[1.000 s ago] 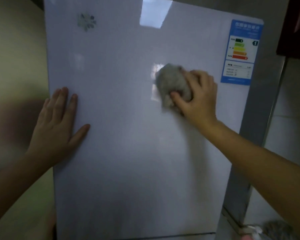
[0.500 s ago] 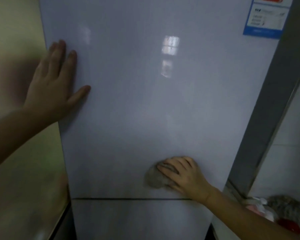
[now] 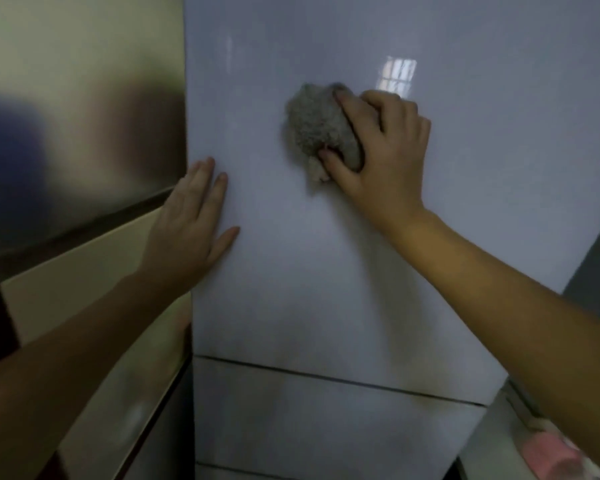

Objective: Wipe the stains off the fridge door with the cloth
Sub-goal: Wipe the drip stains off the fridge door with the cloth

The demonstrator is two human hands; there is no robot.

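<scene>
The pale glossy fridge door [image 3: 291,271] fills the middle of the view. A crumpled grey cloth [image 3: 314,126] is pressed against its upper part. My right hand [image 3: 378,150] grips the cloth, fingers curled over its right side and thumb under it. My left hand [image 3: 191,223] lies flat and spread on the door's left edge, holding nothing. No distinct stain shows on the door surface around the cloth.
A glossy beige wall [image 3: 77,133] with a dark band runs along the left of the fridge. A seam [image 3: 326,375] separates the upper door from a lower door. Something pink [image 3: 555,452] lies low at the right, beside the fridge's grey side [image 3: 596,258].
My right hand has carried the cloth from low on the door, just above the seam, back up to its upper part. The view has shifted right, with my left hand still flat at the door's edge.
</scene>
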